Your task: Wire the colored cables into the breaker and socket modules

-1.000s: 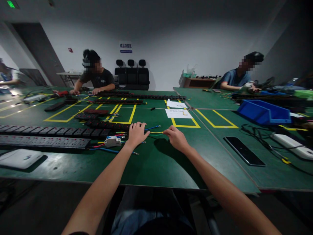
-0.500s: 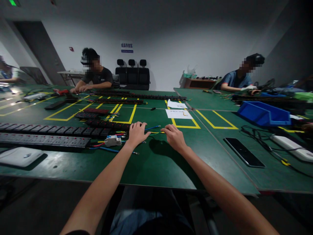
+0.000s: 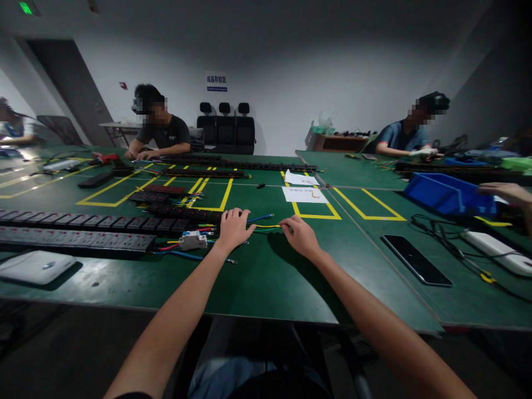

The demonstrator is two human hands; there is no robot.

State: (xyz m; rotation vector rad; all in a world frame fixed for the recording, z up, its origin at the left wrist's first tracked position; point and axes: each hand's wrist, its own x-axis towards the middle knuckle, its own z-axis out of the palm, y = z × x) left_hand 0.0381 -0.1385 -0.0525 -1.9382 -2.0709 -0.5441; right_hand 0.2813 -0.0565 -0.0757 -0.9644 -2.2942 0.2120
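My left hand (image 3: 235,228) rests palm down over the right end of a black power strip (image 3: 187,213), fingers curled over it and thumb pointing right. A yellow-green wire (image 3: 266,226) runs out from under this hand to my right hand (image 3: 300,235), whose thumb and fingertips pinch its far end. Just behind it, a blue wire (image 3: 261,217) with a metal ring terminal lies free. Left of my wrist sits a small white circuit breaker (image 3: 193,240) with coloured wires. Another blue wire (image 3: 195,255) with a ring terminal lies nearer me.
Long grey power strips (image 3: 83,238) and a white device (image 3: 37,267) lie at left. On the right are a phone (image 3: 415,259), black cables (image 3: 440,235), a white adapter (image 3: 502,252) and a blue bin (image 3: 449,194). Papers (image 3: 305,194) lie ahead. Co-workers sit across; another person's hand (image 3: 509,193) reaches in at right.
My right hand has shifted slightly right and down with the wire's end, and more of the yellow-green wire shows. My left hand stays put. Another person's hand has come in above the adapter.
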